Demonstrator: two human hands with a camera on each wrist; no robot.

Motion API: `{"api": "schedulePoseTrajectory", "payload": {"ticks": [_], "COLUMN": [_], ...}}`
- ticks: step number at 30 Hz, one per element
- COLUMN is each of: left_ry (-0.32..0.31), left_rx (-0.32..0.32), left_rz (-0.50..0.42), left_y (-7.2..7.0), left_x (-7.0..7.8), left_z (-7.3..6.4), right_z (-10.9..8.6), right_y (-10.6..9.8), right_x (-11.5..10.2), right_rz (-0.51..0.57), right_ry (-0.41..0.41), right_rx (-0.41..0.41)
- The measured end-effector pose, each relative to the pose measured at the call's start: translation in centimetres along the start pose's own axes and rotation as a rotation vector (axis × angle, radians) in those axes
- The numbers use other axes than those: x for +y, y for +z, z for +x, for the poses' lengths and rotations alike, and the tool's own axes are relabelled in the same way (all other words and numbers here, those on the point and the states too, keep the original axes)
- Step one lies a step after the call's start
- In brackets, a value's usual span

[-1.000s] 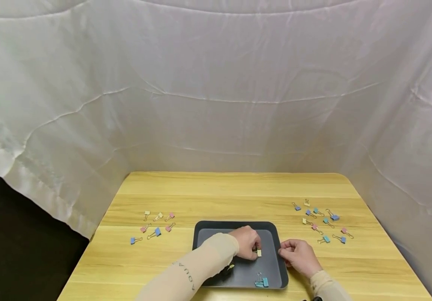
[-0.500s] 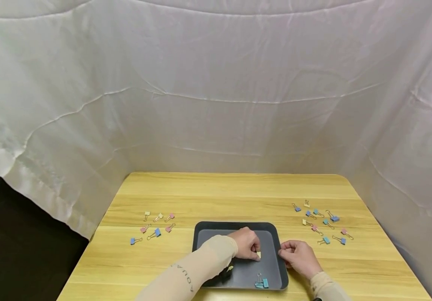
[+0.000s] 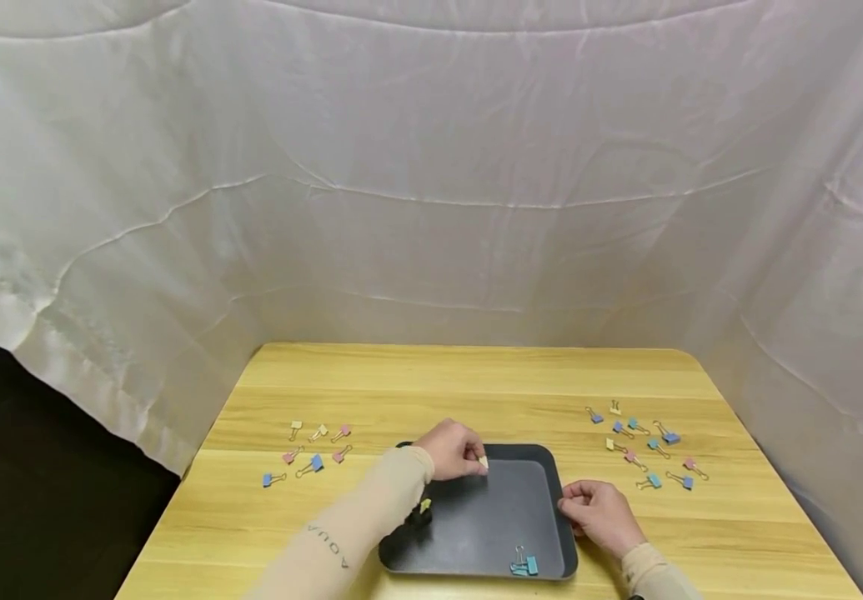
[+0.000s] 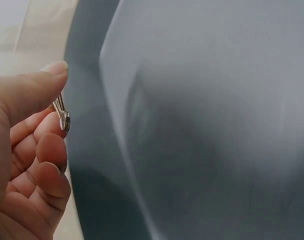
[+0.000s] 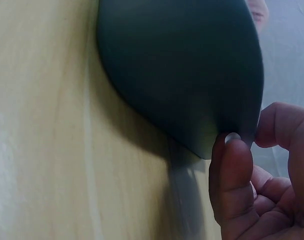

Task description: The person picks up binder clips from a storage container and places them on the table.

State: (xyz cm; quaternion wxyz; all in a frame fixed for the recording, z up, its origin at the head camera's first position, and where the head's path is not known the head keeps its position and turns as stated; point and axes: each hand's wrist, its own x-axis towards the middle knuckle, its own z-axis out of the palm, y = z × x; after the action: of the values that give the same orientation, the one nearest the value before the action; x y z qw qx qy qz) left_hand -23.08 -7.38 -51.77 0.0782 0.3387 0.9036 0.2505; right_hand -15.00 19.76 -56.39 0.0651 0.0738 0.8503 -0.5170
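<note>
My left hand (image 3: 452, 450) is above the far left part of the dark tray (image 3: 502, 533), near its back rim. It pinches a small yellow binder clip (image 3: 483, 461) between thumb and fingers. In the left wrist view the clip's metal wire handle (image 4: 65, 120) pokes out below the thumb, and the rest is covered. At the tray's right side, my right hand (image 3: 602, 515) holds the rim; in the right wrist view thumb and fingertips lie on either side of the tray wall (image 5: 192, 85). Teal binder clips (image 3: 524, 567) lie in the tray's near right corner.
Several yellow, pink and blue binder clips (image 3: 316, 462) are spread on the wooden table (image 3: 431, 392) to the left. Another loose group, with teal clips (image 3: 653, 481) too, lies to the right. Pale curtains (image 3: 431, 208) surround the table's back and sides.
My left hand has moved left and away from me, from the tray's middle to its far left, bringing the yellow binder clip along. The right hand stays at the rim.
</note>
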Motion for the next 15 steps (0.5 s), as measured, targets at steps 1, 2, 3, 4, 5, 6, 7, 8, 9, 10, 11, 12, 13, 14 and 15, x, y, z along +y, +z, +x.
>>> {"api": "schedulePoseTrajectory", "payload": {"ticks": [1,2,3,4,5,6,7,8,9,10,11,12,13,14,15], "left_ry": [-0.007,-0.010,-0.015,-0.023,-0.027,-0.036,-0.051,-0.068,-0.091,-0.109,-0.131,-0.160,-0.185,-0.200,-0.217], "left_rx": [0.027,0.053,0.082,0.112,0.139,0.163,0.186,0.204,0.220,0.235,0.246,0.254,0.262,0.272,0.282], "left_rz": [-0.006,-0.007,-0.004,0.002,0.002,0.002,0.002,-0.002,-0.010,-0.018,-0.029,-0.042,-0.047,-0.051,-0.054], "left_y": [-0.5,-1.0,-1.5,-2.0,-2.5,-3.0,-3.4,-3.8,-4.3,-4.6,-4.9,-5.2,-5.4,-5.5,-5.6], "left_x": [-0.5,-1.1,-1.7,-2.3,-2.9,-3.6,-4.2,-5.0,-5.6,-6.2,-6.8,-7.3,-7.9,-8.5,-9.0], "left_z": [-0.3,-0.6,-1.0,-1.4,-1.8,-2.3,-2.8,-3.4,-4.0,-4.7,-5.4,-6.2,-7.1,-7.9,-8.8], "right_z": [0.0,0.0,-0.1,-0.1,-0.1,-0.1,-0.1,-0.1,-0.1,-0.1,-0.1,-0.1,-0.1,-0.2,-0.2], "right_y": [0.0,0.0,0.1,0.1,0.1,0.1,0.2,0.2,0.2,0.2,0.2,0.2,0.2,0.1,0.1], "right_x": [0.0,0.0,0.0,0.0,0.0,0.0,0.0,0.0,0.0,0.0,0.0,0.0,-0.1,-0.1,-0.1], "right_rz": [0.001,0.001,0.002,0.003,0.002,0.003,0.003,0.003,0.003,0.004,0.005,0.006,0.007,0.008,0.007], "right_ry": [-0.001,-0.003,-0.004,-0.005,-0.006,-0.005,-0.005,-0.005,-0.003,-0.002,0.000,0.001,0.002,0.004,0.005], "right_rx": [0.001,0.001,0.003,0.004,0.006,0.007,0.007,0.006,0.005,0.003,0.001,0.001,0.001,0.001,0.002]}}
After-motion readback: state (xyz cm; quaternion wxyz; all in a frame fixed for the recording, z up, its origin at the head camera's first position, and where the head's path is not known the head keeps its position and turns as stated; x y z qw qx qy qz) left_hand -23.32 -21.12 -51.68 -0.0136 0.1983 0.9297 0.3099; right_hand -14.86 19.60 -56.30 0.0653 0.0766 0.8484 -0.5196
